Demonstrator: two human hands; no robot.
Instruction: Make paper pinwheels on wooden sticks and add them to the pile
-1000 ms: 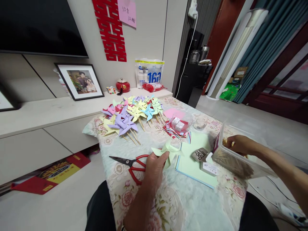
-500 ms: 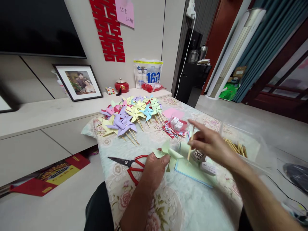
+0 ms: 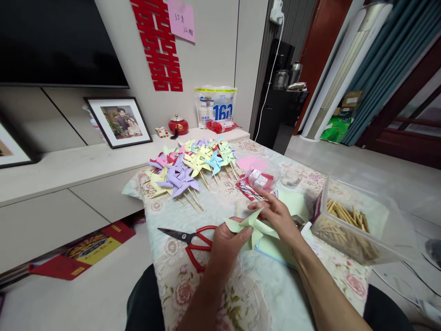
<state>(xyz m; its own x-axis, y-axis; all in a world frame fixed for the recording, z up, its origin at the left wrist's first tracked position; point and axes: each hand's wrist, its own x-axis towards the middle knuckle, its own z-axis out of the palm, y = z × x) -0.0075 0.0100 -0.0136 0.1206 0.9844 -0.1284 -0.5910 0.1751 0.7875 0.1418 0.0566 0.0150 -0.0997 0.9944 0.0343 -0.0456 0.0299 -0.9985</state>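
Observation:
In my left hand (image 3: 230, 239) is a light green paper pinwheel (image 3: 253, 224), pinched between thumb and fingers. The end of a thin wooden stick (image 3: 239, 209) shows just beyond those fingers; its rest is hidden behind the paper. My right hand (image 3: 274, 214) reaches across at the pinwheel's right side, index finger stretched out and the other fingers curled. What they pinch is hidden. Beside my left hand lie red-handled scissors (image 3: 188, 238) with the blades spread. Under the right hand and forearm are pale green paper sheets (image 3: 275, 248) with a blue edge.
Finished pinwheels (image 3: 193, 163) on sticks lie piled at the table's back left. A clear bin (image 3: 347, 243) of wooden sticks stands at right. Behind my right hand are a red packet (image 3: 260, 179), colourful strips (image 3: 250, 189) and pink paper (image 3: 253, 163).
My right hand has moved left to the pinwheel from over the paper sheets. The stick it held upright is now mostly behind the pinwheel. My view has shifted slightly, showing more of the bin.

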